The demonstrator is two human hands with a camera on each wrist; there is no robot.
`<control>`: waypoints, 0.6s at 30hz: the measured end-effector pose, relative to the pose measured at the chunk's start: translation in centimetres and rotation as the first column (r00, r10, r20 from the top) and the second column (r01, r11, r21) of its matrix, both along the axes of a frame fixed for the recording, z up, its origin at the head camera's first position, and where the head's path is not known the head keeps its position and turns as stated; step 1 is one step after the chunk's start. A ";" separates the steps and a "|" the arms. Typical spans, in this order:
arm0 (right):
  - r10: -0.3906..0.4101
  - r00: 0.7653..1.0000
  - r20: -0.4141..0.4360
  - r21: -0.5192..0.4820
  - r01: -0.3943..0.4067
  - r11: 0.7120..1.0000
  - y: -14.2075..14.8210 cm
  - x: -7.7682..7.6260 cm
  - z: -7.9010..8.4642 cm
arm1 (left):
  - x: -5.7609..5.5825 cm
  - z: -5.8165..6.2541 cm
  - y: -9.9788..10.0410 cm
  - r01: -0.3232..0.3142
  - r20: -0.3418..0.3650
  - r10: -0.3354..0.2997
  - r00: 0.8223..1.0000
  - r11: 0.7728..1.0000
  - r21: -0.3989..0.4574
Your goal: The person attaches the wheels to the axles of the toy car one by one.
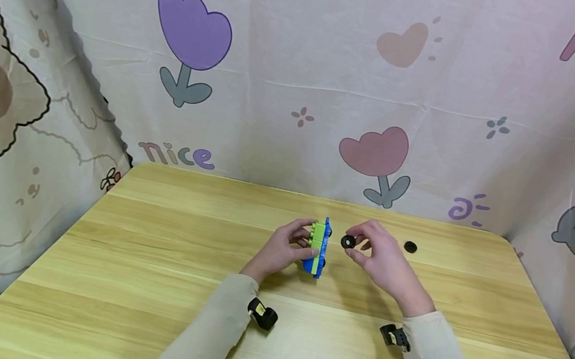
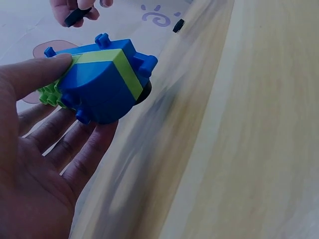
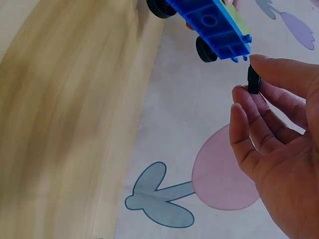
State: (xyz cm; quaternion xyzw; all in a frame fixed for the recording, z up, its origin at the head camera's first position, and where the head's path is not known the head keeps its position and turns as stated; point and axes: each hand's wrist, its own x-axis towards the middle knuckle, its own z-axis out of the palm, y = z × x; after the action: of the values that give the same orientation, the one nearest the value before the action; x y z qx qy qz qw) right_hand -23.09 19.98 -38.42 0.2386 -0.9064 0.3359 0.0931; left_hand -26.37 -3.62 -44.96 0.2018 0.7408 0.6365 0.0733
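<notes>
My left hand (image 1: 284, 248) grips a blue and green toy car (image 1: 317, 248), turned on its side with its blue underside facing right. In the right wrist view two black wheels sit along one side of the car's underside (image 3: 209, 22). The left wrist view shows the car's rounded blue end (image 2: 94, 79) with a green stripe, the thumb on top and fingers beneath. Just right of the car, my right hand (image 1: 377, 255) pinches a loose black wheel (image 1: 348, 241) between thumb and fingertips. That wheel (image 3: 253, 79) appears edge-on in the right wrist view, close to the car's end.
Another black wheel (image 1: 410, 246) lies on the wooden table (image 1: 144, 257), beyond the right hand. A printed cloth (image 1: 283, 50) hangs behind the table's back edge and along the sides. Each wrist carries a small black camera mount (image 1: 263, 315).
</notes>
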 end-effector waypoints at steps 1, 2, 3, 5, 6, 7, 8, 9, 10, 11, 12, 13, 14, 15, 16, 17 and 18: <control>0.005 1.000 -0.005 -0.001 -0.005 1.000 -0.1 0.0 0.0 | 0.0 0.0 0.0 0.002 -0.002 -0.002 1.000 1.000 0.000; 0.008 1.000 -0.008 0.000 -0.008 1.000 -0.1 0.1 -0.1 | 0.0 0.0 0.0 0.004 -0.003 -0.004 1.000 1.000 0.000; 0.010 1.000 -0.011 -0.001 -0.010 1.000 -0.2 0.1 -0.1 | 0.0 0.0 0.0 0.005 -0.001 -0.005 1.000 1.000 -0.002; 0.015 1.000 -0.014 -0.006 -0.015 1.000 -0.3 0.1 -0.2 | 0.0 -0.1 0.0 0.008 -0.001 -0.008 1.000 1.000 -0.002; 0.017 1.000 -0.015 -0.009 -0.017 1.000 -0.3 0.2 -0.2 | 0.0 -0.1 0.0 0.009 0.000 -0.009 1.000 1.000 -0.001; 0.019 1.000 -0.016 -0.014 -0.020 1.000 -0.3 0.2 -0.2 | 0.0 -0.2 0.0 0.009 0.003 -0.009 1.000 1.000 0.000; 0.023 1.000 -0.016 -0.018 -0.023 1.000 -0.3 0.2 -0.3 | 0.0 -0.2 0.0 0.008 0.005 -0.008 1.000 1.000 0.000; 0.025 1.000 -0.016 -0.026 -0.026 0.999 -0.4 0.2 -0.3 | 0.0 -0.2 0.0 0.008 0.007 -0.008 1.000 1.000 -0.001; 0.028 0.999 -0.018 -0.033 -0.028 0.999 -0.4 0.3 -0.3 | 0.0 -0.2 0.0 0.007 0.007 -0.007 1.000 1.000 -0.002; 0.031 0.999 -0.022 -0.039 -0.031 0.999 -0.4 0.3 -0.3 | 0.0 -0.2 0.0 0.005 0.008 -0.005 1.000 1.000 -0.005; 0.032 0.999 -0.027 -0.047 -0.034 0.998 -0.5 0.2 -0.3 | 0.0 -0.2 0.1 0.004 0.006 -0.004 1.000 1.000 -0.008; 0.034 0.999 -0.032 -0.053 -0.036 0.998 -0.6 0.2 -0.3 | 0.0 -0.2 0.1 0.003 0.005 -0.003 1.000 1.000 -0.012; 0.037 0.999 -0.038 -0.060 -0.039 0.997 -0.6 0.2 -0.3 | 0.1 -0.2 0.1 0.003 0.002 -0.003 1.000 1.000 -0.014; 0.037 0.998 -0.044 -0.067 -0.040 0.997 -0.7 0.3 -0.3 | 0.1 -0.2 0.1 0.001 0.004 -0.001 1.000 1.000 -0.017; 0.040 0.998 -0.053 -0.073 -0.043 0.996 -0.8 0.2 -0.3 | 0.1 -0.2 0.1 0.001 0.005 -0.001 1.000 1.000 -0.018; 0.043 0.997 -0.060 -0.078 -0.047 0.996 -0.9 0.2 -0.3 | 0.1 -0.2 0.2 0.000 0.007 0.000 1.000 1.000 -0.021; 0.044 0.997 -0.066 -0.083 -0.050 0.995 -1.1 0.2 -0.3 | 0.1 -0.2 0.2 -0.001 0.011 0.001 1.000 1.000 -0.024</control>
State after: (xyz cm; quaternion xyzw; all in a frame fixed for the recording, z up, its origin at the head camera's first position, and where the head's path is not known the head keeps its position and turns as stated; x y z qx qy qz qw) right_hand -22.89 18.93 -38.71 0.2663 -0.8821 0.3683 0.1240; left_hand -26.26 -3.44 -45.15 0.1971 0.7480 0.6288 0.0792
